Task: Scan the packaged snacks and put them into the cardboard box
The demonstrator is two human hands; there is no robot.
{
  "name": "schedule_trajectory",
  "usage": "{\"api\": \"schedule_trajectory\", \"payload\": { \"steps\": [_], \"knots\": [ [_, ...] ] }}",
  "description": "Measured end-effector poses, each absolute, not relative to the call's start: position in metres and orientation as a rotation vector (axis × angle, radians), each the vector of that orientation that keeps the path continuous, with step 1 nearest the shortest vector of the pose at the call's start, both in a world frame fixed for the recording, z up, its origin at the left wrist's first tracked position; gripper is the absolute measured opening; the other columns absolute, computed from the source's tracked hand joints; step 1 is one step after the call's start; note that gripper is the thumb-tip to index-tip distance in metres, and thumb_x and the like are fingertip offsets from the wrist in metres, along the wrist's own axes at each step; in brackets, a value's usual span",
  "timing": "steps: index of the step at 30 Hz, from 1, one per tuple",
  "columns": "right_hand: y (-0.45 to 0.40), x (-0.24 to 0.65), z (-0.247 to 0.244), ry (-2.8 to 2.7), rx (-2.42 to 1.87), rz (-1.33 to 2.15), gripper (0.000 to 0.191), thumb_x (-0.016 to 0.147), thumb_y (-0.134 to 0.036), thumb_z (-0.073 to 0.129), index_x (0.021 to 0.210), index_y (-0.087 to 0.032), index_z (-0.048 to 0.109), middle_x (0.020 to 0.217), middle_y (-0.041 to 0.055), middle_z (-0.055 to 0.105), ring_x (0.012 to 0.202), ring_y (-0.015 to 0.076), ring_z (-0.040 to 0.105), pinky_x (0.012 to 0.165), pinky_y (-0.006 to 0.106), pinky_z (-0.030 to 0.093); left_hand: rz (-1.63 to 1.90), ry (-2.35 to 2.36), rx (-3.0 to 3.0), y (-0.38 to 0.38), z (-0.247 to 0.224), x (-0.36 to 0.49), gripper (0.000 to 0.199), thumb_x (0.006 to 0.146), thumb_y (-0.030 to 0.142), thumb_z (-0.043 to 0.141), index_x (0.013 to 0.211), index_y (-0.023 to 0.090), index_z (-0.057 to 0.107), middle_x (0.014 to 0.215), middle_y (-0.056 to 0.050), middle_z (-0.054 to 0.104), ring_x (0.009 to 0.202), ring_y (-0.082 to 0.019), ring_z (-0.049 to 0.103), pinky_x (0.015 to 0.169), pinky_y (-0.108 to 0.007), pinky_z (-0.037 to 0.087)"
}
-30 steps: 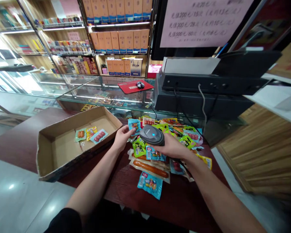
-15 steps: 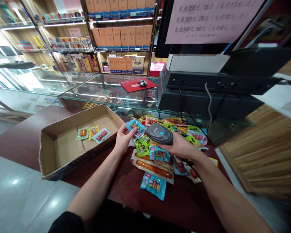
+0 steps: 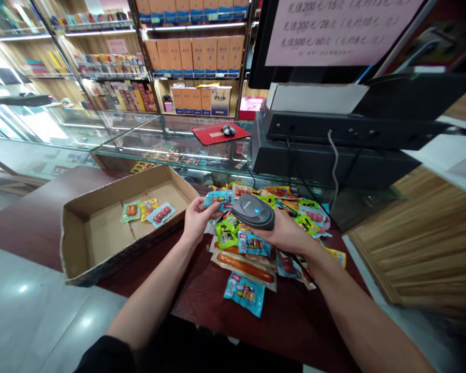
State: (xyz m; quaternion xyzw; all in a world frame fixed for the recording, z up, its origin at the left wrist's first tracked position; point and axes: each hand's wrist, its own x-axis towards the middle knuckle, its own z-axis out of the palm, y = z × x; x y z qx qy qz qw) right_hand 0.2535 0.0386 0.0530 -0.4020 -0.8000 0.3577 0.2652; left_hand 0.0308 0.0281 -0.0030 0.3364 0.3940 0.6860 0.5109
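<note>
Between the thumb and fingers of my left hand (image 3: 197, 221) is a blue snack packet (image 3: 219, 199), raised above the pile. My right hand (image 3: 287, 232) grips a dark grey barcode scanner (image 3: 253, 211), a blue light glowing on its top. The scanner's head faces the held packet, a short distance apart. Below both hands spreads a heap of packaged snacks: green packets (image 3: 226, 236), another blue packet (image 3: 253, 243) and long sausages in clear wrappers (image 3: 245, 268). One more blue packet (image 3: 244, 293) lies nearest me on the dark red tabletop (image 3: 202, 305).
An open cardboard box (image 3: 97, 259) at the left holds three snack packets (image 3: 149, 209). Behind the heap stand a glass counter (image 3: 147, 135) with a mouse (image 3: 228, 130) on a red mat (image 3: 205, 134), and a black register unit (image 3: 334, 160) with hanging cables.
My left hand has turned the blue packet so it lies more level, facing the scanner. The scanner has stayed nearly in place. The view has shifted slightly.
</note>
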Motion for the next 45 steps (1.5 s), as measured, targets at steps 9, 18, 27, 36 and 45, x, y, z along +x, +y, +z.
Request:
{"api": "schedule_trajectory", "payload": {
  "steps": [9,18,27,36,45],
  "knots": [
    [0.039,0.252,0.053,-2.151,-1.097,0.977,0.044,0.074,-0.028,0.073,0.117,-0.02,0.066,0.112,0.0071,0.072,0.103,0.0271,0.068,0.091,0.04,0.055,1.655,0.972,0.799,0.028,-0.002,0.031,0.038,0.062,0.032,0.084,0.081,0.015,0.056,0.077,0.0,0.07,0.065,-0.013,0.069,0.067,-0.028,0.06],
    [0.035,0.252,0.063,-2.191,-1.016,0.891,0.038,0.074,-0.031,0.07,0.11,-0.017,0.069,0.105,0.0072,0.075,0.097,0.0285,0.07,0.088,0.041,0.056,1.816,1.07,0.88,0.0,0.05,-0.007,0.037,0.064,0.035,0.083,0.08,0.015,0.056,0.083,-0.001,0.068,0.072,-0.014,0.069,0.072,-0.031,0.061],
    [0.041,0.26,0.064,-2.246,-1.008,0.863,0.042,0.075,-0.036,0.07,0.113,-0.018,0.069,0.107,0.0062,0.074,0.099,0.0299,0.069,0.088,0.042,0.056,2.032,1.474,0.956,-0.056,0.078,-0.122,0.053,0.061,0.042,0.083,0.103,0.014,0.069,0.101,-0.008,0.071,0.076,-0.017,0.069,0.065,-0.029,0.06],
    [0.044,0.268,0.063,-2.207,-1.008,0.799,0.038,0.078,-0.036,0.067,0.11,-0.016,0.069,0.106,0.0069,0.074,0.095,0.0266,0.07,0.086,0.037,0.056,1.8,1.573,1.192,-0.032,0.058,-0.047,0.041,0.069,0.043,0.077,0.099,0.016,0.073,0.101,-0.01,0.072,0.082,-0.021,0.068,0.068,-0.033,0.058],
    [0.042,0.271,0.07,-2.13,-1.047,0.862,0.035,0.076,-0.029,0.069,0.109,-0.018,0.07,0.106,0.0056,0.074,0.098,0.0274,0.069,0.091,0.04,0.053,0.886,1.843,2.092,0.011,0.002,0.029,0.041,0.08,0.022,0.063,0.121,0.02,0.062,0.118,-0.013,0.064,0.11,-0.027,0.059,0.096,-0.038,0.044]
  ]
}}
